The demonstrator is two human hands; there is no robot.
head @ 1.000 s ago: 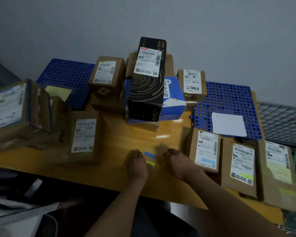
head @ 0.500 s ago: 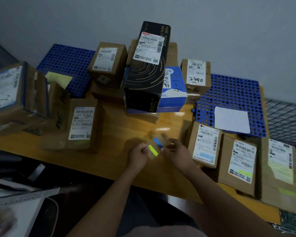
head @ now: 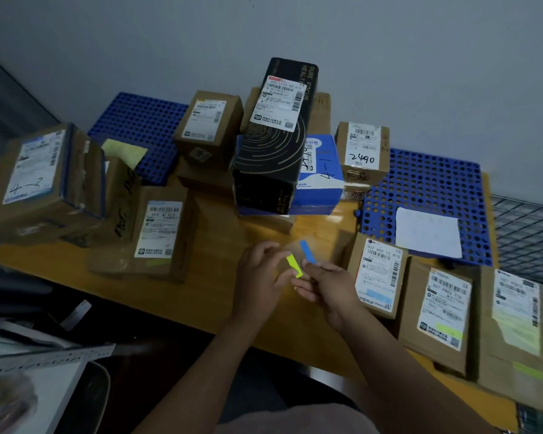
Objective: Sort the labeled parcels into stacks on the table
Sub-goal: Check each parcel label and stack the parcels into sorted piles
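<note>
Above the wooden table [head: 201, 296], my left hand [head: 257, 277] and my right hand [head: 329, 286] together pinch a small sticker sheet carrying a yellow-green strip [head: 294, 265] and a blue strip [head: 307, 251]. Labeled parcels surround them. A tall black box [head: 276, 136] leans on a blue box [head: 318, 173] at the back. A brown box marked 2490 [head: 362, 151] stands to their right. Three flat brown parcels [head: 378, 274] [head: 439, 311] [head: 514, 324] lie in a row on the right. A flat parcel [head: 157, 233] and a large box [head: 41, 180] sit on the left.
Blue perforated mats lie at the back left [head: 138, 120] and back right [head: 427, 183], the right one holding a white paper [head: 427, 233]. A yellow note [head: 123, 151] lies on the left mat. Another brown box [head: 209, 126] stands behind. A wire cage [head: 527, 233] borders the right side.
Both hands lifted the sticker sheet off the table and tilted it up; it lay flat between them a second ago. The parcels have not moved.
</note>
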